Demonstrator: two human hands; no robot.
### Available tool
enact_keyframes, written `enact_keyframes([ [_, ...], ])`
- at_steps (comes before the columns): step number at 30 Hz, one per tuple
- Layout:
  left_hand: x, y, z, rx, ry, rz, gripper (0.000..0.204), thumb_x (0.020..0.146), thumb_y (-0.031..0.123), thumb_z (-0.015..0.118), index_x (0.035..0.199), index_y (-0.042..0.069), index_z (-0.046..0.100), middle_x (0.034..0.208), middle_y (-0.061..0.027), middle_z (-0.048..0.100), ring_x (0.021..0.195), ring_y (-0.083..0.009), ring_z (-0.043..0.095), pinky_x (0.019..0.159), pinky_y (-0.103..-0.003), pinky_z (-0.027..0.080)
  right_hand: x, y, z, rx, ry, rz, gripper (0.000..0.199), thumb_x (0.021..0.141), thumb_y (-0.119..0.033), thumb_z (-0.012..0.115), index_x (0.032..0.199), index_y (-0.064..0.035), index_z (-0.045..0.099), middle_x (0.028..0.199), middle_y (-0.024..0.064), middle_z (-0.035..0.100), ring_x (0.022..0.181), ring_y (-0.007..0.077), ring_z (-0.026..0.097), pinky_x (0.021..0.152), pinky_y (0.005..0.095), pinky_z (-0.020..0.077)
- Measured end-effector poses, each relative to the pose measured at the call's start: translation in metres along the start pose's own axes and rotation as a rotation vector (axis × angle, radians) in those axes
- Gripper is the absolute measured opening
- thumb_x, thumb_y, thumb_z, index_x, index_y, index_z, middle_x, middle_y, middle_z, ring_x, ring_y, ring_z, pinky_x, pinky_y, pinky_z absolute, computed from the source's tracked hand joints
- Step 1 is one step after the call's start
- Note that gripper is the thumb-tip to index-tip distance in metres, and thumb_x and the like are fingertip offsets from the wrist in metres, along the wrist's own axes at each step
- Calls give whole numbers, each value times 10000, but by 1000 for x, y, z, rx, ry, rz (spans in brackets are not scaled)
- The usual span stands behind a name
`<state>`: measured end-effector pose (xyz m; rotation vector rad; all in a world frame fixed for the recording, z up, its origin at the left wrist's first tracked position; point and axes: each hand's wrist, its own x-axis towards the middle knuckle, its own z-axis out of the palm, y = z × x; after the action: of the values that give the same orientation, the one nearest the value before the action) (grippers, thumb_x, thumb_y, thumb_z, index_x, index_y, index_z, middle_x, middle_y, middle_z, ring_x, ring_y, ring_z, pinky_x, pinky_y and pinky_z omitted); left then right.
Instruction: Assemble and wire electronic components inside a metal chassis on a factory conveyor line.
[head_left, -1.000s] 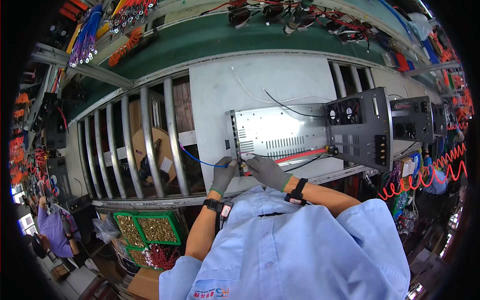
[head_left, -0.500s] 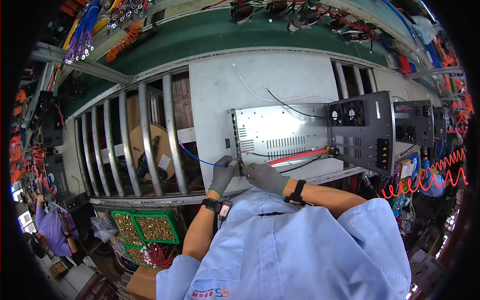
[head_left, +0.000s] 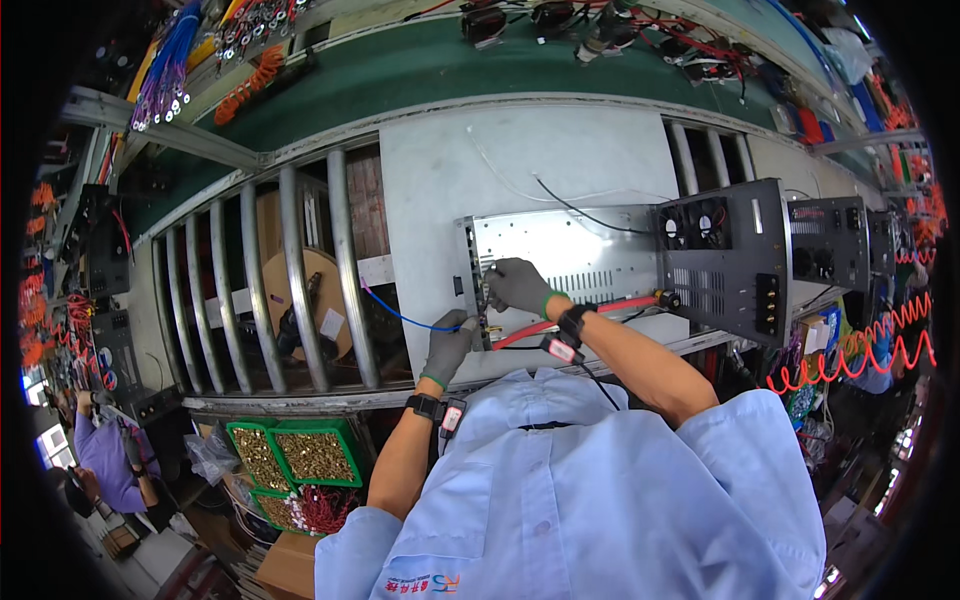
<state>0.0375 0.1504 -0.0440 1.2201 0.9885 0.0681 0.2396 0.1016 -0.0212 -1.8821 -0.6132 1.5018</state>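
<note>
An open sheet-metal equipment case (head_left: pixel 570 240) lies on a pale board, its dark fan panel (head_left: pixel 725 260) standing at the right and a narrow panel at its left end. My left hand (head_left: pixel 450 348), in a grey glove, pinches a blue wire (head_left: pixel 400 318) at the near corner of that narrow panel. The wire's free end trails off leftward. My right hand (head_left: pixel 520 286), gloved too, reaches into the case with fingers closed against the inner side of the narrow panel. Its fingertips' contents are hidden. A thick red cable (head_left: pixel 580 317) runs below this hand to the fan panel.
Metal rollers (head_left: pixel 295 280) of the conveyor lie to the left. More dark cases (head_left: pixel 825 245) stand at the right. Green bins (head_left: pixel 312 452) of brass-coloured parts sit below the near edge. A red coiled hose (head_left: pixel 850 350) hangs at the right. A co-worker (head_left: pixel 110 450) is at the far left.
My right hand has moved away from my left hand, up and into the case along the narrow panel. My left hand stays at the near corner with the blue wire.
</note>
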Motion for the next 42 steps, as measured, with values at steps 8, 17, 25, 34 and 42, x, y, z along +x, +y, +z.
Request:
enact_keyframes([
  [8,-1,-8,-4,38,37,22,183,939,199,626,942,17,632,676,3,554,565,-69,474,513,-246,396,-26,14,7,-172,175,-229,259,957,-226,499,969,26,558,698,216,650,635,353,671,618,445,527],
  [17,2,-13,-4,65,45,62,184,937,195,636,939,10,639,671,10,553,562,-60,465,504,-239,388,-72,41,45,-487,199,-581,249,949,-231,573,1095,-30,592,846,193,667,741,375,662,663,457,541],
  [25,2,-10,-4,-16,42,-22,177,934,185,638,963,10,641,689,2,578,565,-63,481,509,-233,395,-80,45,47,-697,116,-611,237,916,-216,591,1079,-43,579,860,140,651,771,301,669,660,418,552],
  [34,2,-12,-6,-37,19,-29,153,930,174,637,951,23,624,705,-2,589,580,-66,507,524,-236,414,-87,62,52,-917,80,-785,239,851,-177,613,1048,-50,564,934,104,601,798,252,653,595,363,552],
  [42,4,-13,-5,36,25,25,144,929,165,632,950,23,619,703,-3,581,586,-73,507,519,-242,417,-86,64,56,-934,90,-837,223,836,-153,611,1031,-53,565,903,99,571,794,250,640,599,356,549],
])
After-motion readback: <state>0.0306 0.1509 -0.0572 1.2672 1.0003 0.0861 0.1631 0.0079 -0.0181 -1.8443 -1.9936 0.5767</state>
